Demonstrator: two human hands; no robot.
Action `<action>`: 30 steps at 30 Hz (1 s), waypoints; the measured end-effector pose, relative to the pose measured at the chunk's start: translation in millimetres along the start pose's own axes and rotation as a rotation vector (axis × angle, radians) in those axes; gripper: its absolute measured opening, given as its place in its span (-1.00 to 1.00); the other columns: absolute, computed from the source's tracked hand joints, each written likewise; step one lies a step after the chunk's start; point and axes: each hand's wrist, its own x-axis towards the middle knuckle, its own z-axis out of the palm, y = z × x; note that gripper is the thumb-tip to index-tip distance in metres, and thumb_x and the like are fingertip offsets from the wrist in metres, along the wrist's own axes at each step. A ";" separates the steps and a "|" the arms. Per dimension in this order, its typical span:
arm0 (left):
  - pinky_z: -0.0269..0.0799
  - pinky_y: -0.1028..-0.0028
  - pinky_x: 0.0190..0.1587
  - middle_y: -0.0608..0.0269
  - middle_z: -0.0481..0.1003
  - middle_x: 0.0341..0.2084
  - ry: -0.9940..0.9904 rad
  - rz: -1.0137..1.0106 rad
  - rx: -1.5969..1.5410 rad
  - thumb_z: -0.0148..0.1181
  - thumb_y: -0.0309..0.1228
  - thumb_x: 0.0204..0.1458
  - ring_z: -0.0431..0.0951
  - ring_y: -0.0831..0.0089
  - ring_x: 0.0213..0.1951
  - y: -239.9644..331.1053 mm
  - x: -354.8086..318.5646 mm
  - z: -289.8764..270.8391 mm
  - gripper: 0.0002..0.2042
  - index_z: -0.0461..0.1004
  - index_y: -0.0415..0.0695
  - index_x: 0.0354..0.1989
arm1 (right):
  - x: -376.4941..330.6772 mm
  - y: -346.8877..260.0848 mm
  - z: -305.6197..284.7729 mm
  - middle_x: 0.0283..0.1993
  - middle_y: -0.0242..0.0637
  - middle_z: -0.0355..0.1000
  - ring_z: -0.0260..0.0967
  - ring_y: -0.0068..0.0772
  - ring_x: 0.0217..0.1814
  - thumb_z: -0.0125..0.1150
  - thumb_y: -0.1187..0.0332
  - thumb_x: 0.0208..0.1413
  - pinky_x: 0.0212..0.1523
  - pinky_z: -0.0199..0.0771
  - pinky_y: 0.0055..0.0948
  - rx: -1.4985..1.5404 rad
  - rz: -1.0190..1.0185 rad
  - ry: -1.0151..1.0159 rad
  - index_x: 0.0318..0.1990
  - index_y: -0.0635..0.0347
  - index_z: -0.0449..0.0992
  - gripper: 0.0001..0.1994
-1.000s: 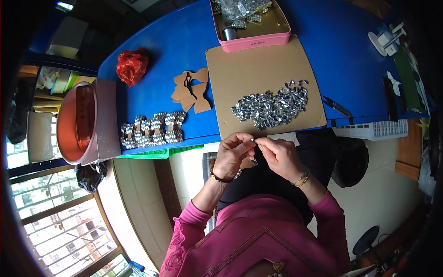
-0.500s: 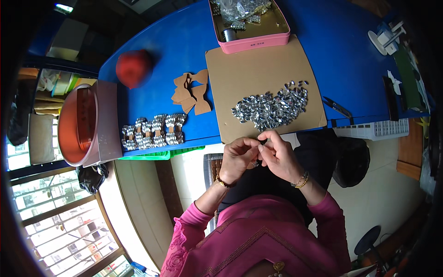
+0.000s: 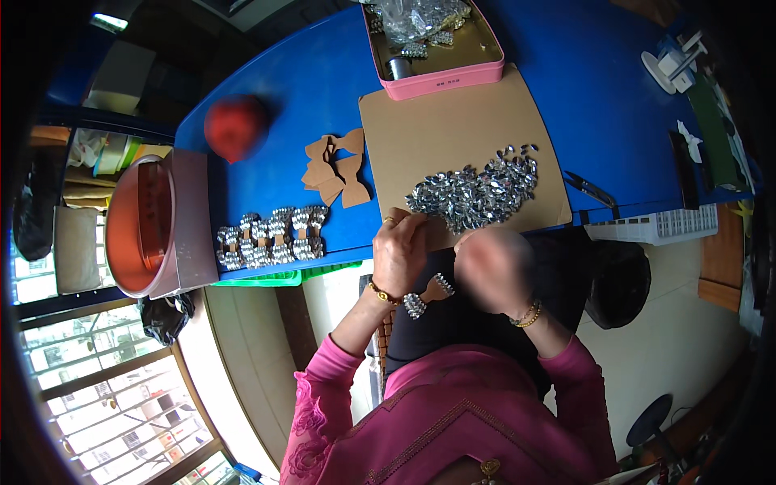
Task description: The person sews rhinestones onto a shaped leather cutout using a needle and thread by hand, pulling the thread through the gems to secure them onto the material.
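1. The left hand (image 3: 402, 252) has moved from the lap up to the near edge of the brown board (image 3: 461, 129) on the blue desk (image 3: 307, 89), fingers curled down beside the pile of silver gems (image 3: 477, 190).
2. A half-covered bow piece (image 3: 427, 297), gems on one wing and bare brown on the other, now hangs just below that wrist; which hand holds it cannot be told.
3. The right hand (image 3: 493, 271) is blurred, its grip unreadable.
4. Judging by this, another gem is being fetched for the bare wing.
5. Finished bows (image 3: 271, 238) line the desk edge.

A clear plastic bag (image 3: 420, 16) lies in the pink rectangular tin (image 3: 440, 77).
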 end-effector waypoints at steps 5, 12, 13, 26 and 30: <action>0.42 0.32 -0.48 0.11 0.43 -0.46 0.011 0.054 0.110 0.13 -0.65 -0.17 0.49 0.13 -0.49 -4.5 3.6 4.6 -0.84 0.47 -0.19 -0.36 | 2.6 16.8 -1.6 -0.60 -0.40 0.36 0.29 -0.72 -0.62 0.04 0.44 0.16 -0.62 0.25 -0.66 -0.250 -0.077 0.025 -0.32 0.27 0.37 -0.92; 0.42 0.33 -0.50 0.10 0.42 -0.43 -0.053 0.099 0.117 0.11 -0.67 -0.17 0.48 0.10 -0.50 -7.2 5.1 3.3 -0.83 0.46 -0.18 -0.37 | 5.5 25.9 -1.6 -0.65 -0.38 0.34 0.29 -0.69 -0.66 0.08 0.47 0.13 -0.64 0.24 -0.63 -0.353 -0.183 0.055 -0.31 0.26 0.39 -0.94; 0.41 0.36 -0.51 0.12 0.43 -0.44 -0.029 0.115 0.060 0.10 -0.67 -0.14 0.49 0.15 -0.51 -6.6 5.3 2.5 -0.85 0.45 -0.19 -0.37 | 5.5 25.8 -1.4 -0.65 -0.37 0.35 0.30 -0.67 -0.65 0.08 0.47 0.12 -0.64 0.24 -0.62 -0.356 -0.192 0.056 -0.29 0.26 0.40 -0.94; 0.46 0.55 -0.42 0.23 0.50 -0.44 -0.234 -0.736 -1.111 0.02 -0.59 0.10 0.51 0.53 -0.46 14.7 -15.1 -2.3 -0.90 0.44 -0.25 -0.23 | 3.5 14.4 -1.5 -0.55 -0.15 0.43 0.43 -0.28 -0.58 0.07 0.58 0.04 -0.58 0.35 -0.45 -0.482 -0.359 0.087 -0.17 0.26 0.47 -0.82; 0.49 0.56 -0.44 0.23 0.50 -0.46 -0.205 -0.797 -1.182 0.04 -0.58 0.09 0.52 0.53 -0.47 15.3 -16.5 -1.1 -0.88 0.45 -0.27 -0.22 | 1.1 15.0 -3.2 -0.54 -0.14 0.43 0.44 -0.29 -0.57 0.07 0.57 0.04 -0.58 0.35 -0.44 -0.536 -0.352 0.062 -0.16 0.26 0.47 -0.80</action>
